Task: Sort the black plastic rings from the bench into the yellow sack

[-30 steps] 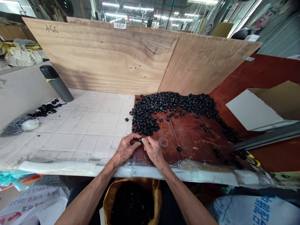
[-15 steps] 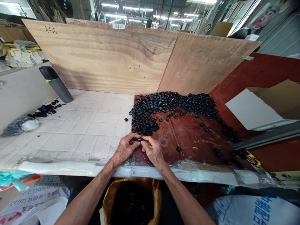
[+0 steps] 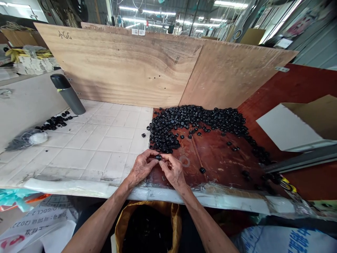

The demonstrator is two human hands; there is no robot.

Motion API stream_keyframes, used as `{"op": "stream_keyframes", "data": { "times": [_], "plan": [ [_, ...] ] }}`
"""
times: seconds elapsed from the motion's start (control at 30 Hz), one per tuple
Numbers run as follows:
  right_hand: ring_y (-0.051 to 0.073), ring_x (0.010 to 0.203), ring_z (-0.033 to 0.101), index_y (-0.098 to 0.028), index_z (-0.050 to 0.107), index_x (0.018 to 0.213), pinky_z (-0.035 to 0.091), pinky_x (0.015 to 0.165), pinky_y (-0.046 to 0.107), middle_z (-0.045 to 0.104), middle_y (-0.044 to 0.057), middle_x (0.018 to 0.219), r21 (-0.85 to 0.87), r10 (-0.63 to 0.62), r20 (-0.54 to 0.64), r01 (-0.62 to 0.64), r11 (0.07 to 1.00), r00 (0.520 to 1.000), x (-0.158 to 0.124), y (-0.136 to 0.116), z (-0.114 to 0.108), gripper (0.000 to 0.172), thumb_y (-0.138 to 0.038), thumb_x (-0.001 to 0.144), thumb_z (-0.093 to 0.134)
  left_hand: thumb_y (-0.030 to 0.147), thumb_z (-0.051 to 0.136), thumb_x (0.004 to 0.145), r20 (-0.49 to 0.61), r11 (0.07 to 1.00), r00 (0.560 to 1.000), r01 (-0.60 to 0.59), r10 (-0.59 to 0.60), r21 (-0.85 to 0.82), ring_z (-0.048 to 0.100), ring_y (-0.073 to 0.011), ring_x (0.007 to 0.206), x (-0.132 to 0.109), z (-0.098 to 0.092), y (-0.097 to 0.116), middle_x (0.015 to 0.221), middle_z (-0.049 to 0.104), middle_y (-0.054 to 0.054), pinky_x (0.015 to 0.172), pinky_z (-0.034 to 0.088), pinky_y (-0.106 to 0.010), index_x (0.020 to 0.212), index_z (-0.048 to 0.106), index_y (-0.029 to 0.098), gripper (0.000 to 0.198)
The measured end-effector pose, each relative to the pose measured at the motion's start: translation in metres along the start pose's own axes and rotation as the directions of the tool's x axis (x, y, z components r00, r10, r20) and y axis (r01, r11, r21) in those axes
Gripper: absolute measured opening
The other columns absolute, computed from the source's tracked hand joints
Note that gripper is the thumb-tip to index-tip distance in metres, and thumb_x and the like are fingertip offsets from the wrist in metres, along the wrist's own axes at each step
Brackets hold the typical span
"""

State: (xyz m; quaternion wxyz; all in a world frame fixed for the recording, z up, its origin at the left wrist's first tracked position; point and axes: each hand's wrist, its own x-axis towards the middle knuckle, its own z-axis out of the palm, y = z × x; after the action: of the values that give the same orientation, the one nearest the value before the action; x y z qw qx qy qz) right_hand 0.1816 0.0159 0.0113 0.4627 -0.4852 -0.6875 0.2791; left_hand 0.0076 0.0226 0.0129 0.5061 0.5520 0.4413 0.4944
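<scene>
Between my two hands, just above the table's front part, is a small black plastic piece (image 3: pixel 158 157). My left hand (image 3: pixel 143 166) pinches it from the left with thumb and forefinger. From the right, my right hand (image 3: pixel 172 169) closes thumb and fingers on its other end. The piece is too small to name its kind. Right behind my hands lies a large heap of small black plastic pieces (image 3: pixel 200 117), curving along the back of the red-brown board (image 3: pixel 218 168). A single black piece (image 3: pixel 202 170) lies to the right of my right hand.
A grey bottle (image 3: pixel 70 96) with a black lid and a plastic bag of dark parts (image 3: pixel 21 140) stand at the left. Below the table edge, an orange-yellow sack (image 3: pixel 119 225) holds dark pieces. An open cardboard box (image 3: pixel 286 126) is at the right. A plywood panel (image 3: pixel 126 66) walls the back.
The view has shifted slightly, so the table appears a little further right. My hands stay together on the small black piece, with slight finger movement.
</scene>
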Motion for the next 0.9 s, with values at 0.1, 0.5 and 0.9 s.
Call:
{"op": "stream_keyframes", "data": {
  "times": [0.1, 0.5, 0.9],
  "plan": [
    [0.013, 0.054, 0.056, -0.02, 0.067, 0.084, 0.047, 0.056, 0.024, 0.062, -0.001, 0.064, -0.015, 0.023, -0.001, -0.023, 1.0, 1.0, 0.0, 0.002, 0.001, 0.024, -0.04, 0.095, 0.06, 0.027, 0.072, 0.084, -0.001, 1.0, 1.0, 0.001, -0.001, 0.0, 0.069, -0.0146, 0.082, 0.0, -0.001, -0.001, 0.102, 0.073, -0.004, 0.084, 0.055, -0.028, 0.107, 0.069, 0.017, 0.025],
    [0.013, 0.049, 0.055, -0.021, 0.059, 0.073, 0.046, 0.056, 0.023, 0.058, -0.003, 0.057, 0.015, 0.094, -0.015, -0.094, 0.995, 0.995, 0.006, 0.003, 0.01, 0.039, -0.047, 0.1, 0.049, 0.025, 0.067, 0.087, 0.041, 0.989, 0.996, -0.08, 0.076, 0.128, 0.07, -0.0185, 0.097, -0.002, -0.002, 0.001, 0.108, 0.074, -0.006, 0.092, 0.056, -0.032, 0.109, 0.07, 0.019, 0.023],
    [0.013, 0.057, 0.061, -0.019, 0.067, 0.109, 0.05, 0.053, 0.022, 0.066, 0.001, 0.079, 0.123, 0.049, 0.046, -0.055, 0.991, 0.998, 0.0, 0.011, 0.01, 0.023, -0.033, 0.095, 0.055, 0.034, 0.078, 0.08, 0.003, 0.994, 0.998, 0.066, -0.066, -0.086, 0.069, -0.0154, 0.083, 0.002, -0.006, -0.001, 0.099, 0.075, -0.005, 0.082, 0.056, -0.028, 0.106, 0.07, 0.016, 0.033]
  ]
}}
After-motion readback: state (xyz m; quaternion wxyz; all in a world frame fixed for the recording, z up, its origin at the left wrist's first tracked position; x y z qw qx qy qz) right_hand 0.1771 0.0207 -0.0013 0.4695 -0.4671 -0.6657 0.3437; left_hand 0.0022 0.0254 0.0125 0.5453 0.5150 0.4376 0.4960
